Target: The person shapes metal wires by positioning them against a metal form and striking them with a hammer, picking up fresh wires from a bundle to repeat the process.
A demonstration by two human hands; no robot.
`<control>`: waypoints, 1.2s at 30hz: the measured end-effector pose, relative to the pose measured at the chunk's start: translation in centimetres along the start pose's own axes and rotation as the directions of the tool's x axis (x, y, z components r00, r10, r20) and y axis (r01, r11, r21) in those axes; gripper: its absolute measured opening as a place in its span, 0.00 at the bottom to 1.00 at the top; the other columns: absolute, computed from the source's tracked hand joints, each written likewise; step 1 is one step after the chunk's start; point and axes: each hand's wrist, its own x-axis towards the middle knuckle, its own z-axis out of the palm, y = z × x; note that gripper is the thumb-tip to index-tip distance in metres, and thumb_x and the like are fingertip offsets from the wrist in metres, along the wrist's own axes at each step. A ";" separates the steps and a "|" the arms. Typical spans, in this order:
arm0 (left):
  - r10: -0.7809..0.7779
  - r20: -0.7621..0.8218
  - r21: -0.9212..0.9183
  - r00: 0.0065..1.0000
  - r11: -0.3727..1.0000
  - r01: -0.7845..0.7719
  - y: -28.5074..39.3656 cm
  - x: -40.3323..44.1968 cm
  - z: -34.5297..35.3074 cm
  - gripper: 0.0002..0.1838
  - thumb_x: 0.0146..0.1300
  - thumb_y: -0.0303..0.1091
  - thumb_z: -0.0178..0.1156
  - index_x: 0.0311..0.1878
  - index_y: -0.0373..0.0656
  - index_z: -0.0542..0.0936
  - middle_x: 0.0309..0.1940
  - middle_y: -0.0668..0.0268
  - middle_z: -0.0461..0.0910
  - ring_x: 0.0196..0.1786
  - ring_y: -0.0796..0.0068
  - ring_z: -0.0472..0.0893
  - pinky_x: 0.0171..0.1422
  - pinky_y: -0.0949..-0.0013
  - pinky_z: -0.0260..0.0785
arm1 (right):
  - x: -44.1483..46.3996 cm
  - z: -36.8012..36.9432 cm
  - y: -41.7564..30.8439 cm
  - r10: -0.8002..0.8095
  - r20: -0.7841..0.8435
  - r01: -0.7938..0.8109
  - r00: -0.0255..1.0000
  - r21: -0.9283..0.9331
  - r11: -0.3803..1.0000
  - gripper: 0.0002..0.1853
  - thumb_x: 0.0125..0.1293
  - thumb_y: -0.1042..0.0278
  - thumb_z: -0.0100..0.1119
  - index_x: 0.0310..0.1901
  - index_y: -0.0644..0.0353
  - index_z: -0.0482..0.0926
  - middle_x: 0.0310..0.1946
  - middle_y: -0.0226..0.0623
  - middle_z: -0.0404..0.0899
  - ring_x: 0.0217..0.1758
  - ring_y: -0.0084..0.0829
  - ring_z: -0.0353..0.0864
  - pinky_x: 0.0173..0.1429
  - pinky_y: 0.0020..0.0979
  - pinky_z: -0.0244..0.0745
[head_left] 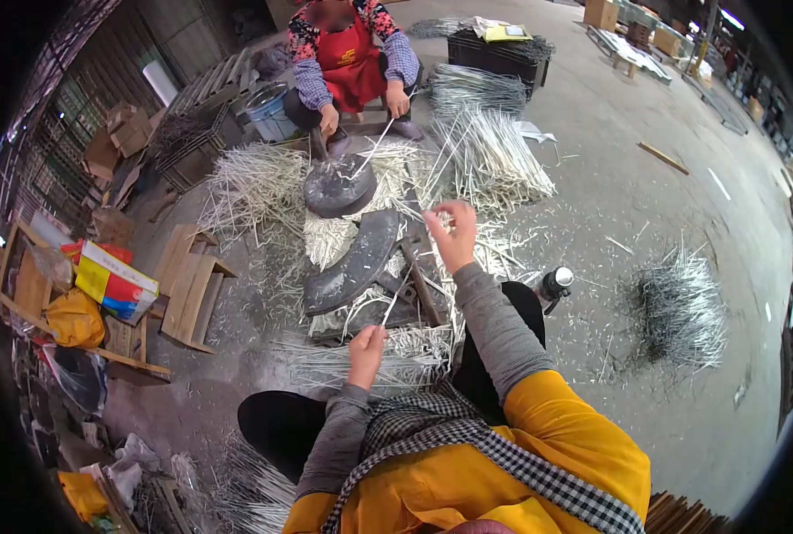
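My left hand [367, 358] is closed on one end of a thin pale metal rod [395, 300], which slants up toward the dark curved metal block [358, 264]. To the right of that block, my right hand [453, 235] is raised with its fingers half bent and apart, and nothing shows in it. A dark metal bar [420, 283] on a low frame lies between my hands. Beyond the curved block sits a round dark metal block [339, 187]. Loose pale metal rods [370, 363] lie in front of me, below my left hand.
A co-worker in a red apron [350, 67] sits opposite, holding a pale rod [379, 142]. Piles of rods [494, 160] surround the blocks. A dark flask [557, 283] stands near my right knee, a rod bundle [681, 307] farther right, and a wooden stool [192, 285] left.
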 end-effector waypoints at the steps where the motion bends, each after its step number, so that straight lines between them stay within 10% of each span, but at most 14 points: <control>1: 0.012 0.005 0.006 1.000 1.000 -0.012 -0.1 0.0 0.0 0.11 0.67 0.35 0.54 0.30 0.41 0.77 0.18 0.79 0.65 0.23 0.89 0.61 0.27 0.80 0.52 | 0.2 -0.1 0.7 0.201 0.053 -0.207 0.978 0.142 0.968 0.06 0.54 0.70 0.65 0.31 0.61 0.80 0.26 0.30 0.77 0.32 0.29 0.74 0.39 0.28 0.69; 3: 0.009 0.029 0.015 1.000 1.000 -0.009 -0.3 0.0 -0.2 0.11 0.67 0.35 0.54 0.30 0.41 0.77 0.19 0.79 0.66 0.23 0.89 0.62 0.27 0.80 0.52 | 0.4 -0.4 2.2 0.535 0.230 -0.582 0.813 0.371 0.724 0.05 0.58 0.70 0.62 0.33 0.62 0.80 0.26 0.27 0.78 0.29 0.21 0.72 0.34 0.23 0.65; 12: -0.014 0.098 -0.025 0.995 1.000 0.017 0.0 -0.9 -0.3 0.10 0.65 0.33 0.55 0.31 0.40 0.78 0.21 0.79 0.69 0.25 0.90 0.63 0.28 0.81 0.54 | 0.8 -2.4 3.3 0.500 0.591 -0.771 0.633 0.535 0.344 0.06 0.59 0.71 0.62 0.30 0.63 0.78 0.23 0.28 0.77 0.24 0.18 0.71 0.31 0.22 0.66; 20: 0.018 0.091 0.028 0.996 0.999 -0.020 0.1 -0.8 -0.5 0.09 0.65 0.33 0.55 0.31 0.40 0.78 0.21 0.79 0.69 0.25 0.90 0.63 0.28 0.81 0.54 | 0.3 -3.2 2.8 0.377 0.692 -0.703 0.616 0.267 0.659 0.07 0.58 0.70 0.65 0.32 0.64 0.79 0.26 0.29 0.79 0.29 0.17 0.75 0.32 0.22 0.70; 24: 0.009 0.099 0.028 0.995 1.000 -0.012 0.2 -0.6 -0.5 0.09 0.65 0.33 0.55 0.31 0.40 0.78 0.20 0.79 0.68 0.24 0.90 0.62 0.28 0.81 0.53 | 0.2 -2.6 1.6 0.461 0.474 -0.637 0.750 0.331 0.696 0.06 0.58 0.74 0.62 0.36 0.67 0.79 0.27 0.35 0.81 0.31 0.25 0.81 0.37 0.26 0.75; 31: 0.038 0.077 0.052 0.996 0.998 -0.042 0.0 -0.4 -0.6 0.09 0.65 0.34 0.55 0.31 0.40 0.78 0.19 0.79 0.67 0.24 0.90 0.61 0.27 0.80 0.52 | 0.3 -2.1 1.5 0.067 0.218 -0.061 0.974 -0.031 0.998 0.09 0.61 0.70 0.59 0.40 0.65 0.78 0.26 0.42 0.80 0.29 0.30 0.81 0.35 0.28 0.74; 36: 0.055 0.119 0.059 0.991 0.996 -0.062 -0.2 -0.3 -0.5 0.10 0.65 0.34 0.55 0.31 0.39 0.78 0.19 0.79 0.67 0.24 0.90 0.62 0.28 0.80 0.53 | 0.3 -1.7 1.2 0.278 0.181 -0.283 0.943 -0.001 0.959 0.09 0.64 0.68 0.55 0.35 0.67 0.78 0.25 0.34 0.79 0.26 0.26 0.76 0.31 0.27 0.69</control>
